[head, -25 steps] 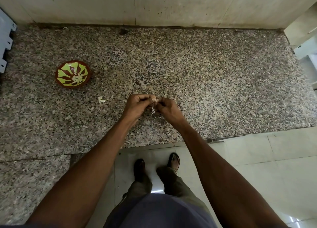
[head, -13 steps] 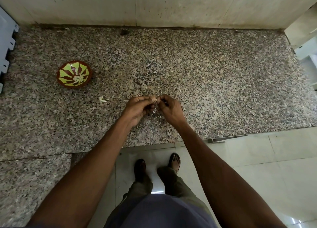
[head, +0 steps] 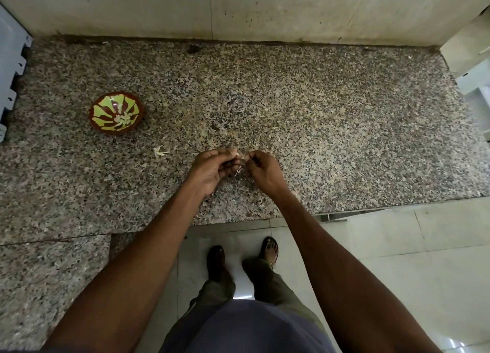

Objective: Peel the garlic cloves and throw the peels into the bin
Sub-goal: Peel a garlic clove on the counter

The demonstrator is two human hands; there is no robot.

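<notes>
Both hands meet over the middle of the granite counter (head: 318, 119), fingertips almost touching. The left hand (head: 212, 168) has its fingers curled in, pinching a garlic clove (head: 236, 153) between thumb and forefinger — only a pale sliver of it shows at the fingertips. The right hand (head: 262, 168) is curled too, its fingertips nipping at the clove's skin from the other side. A thin strip of peel (head: 238, 171) dangles below the gap between the two hands.

What matters for the coming pull is that the clove sits at the left fingertips, directly to the left of the right hand, so the skin most likely comes off with a draw rightwards and down, away from the left grip. The clove's long axis cannot be made out; too little of it is visible.

A loose scrap of peel (head: 160, 152) lies on the counter well to the left of the hands, and beyond it stands a small brown bowl with green petal markings (head: 116, 112), holding something pale — cloves, by the look of it. No bin is in view, so the discarding step looks some way off.
</notes>
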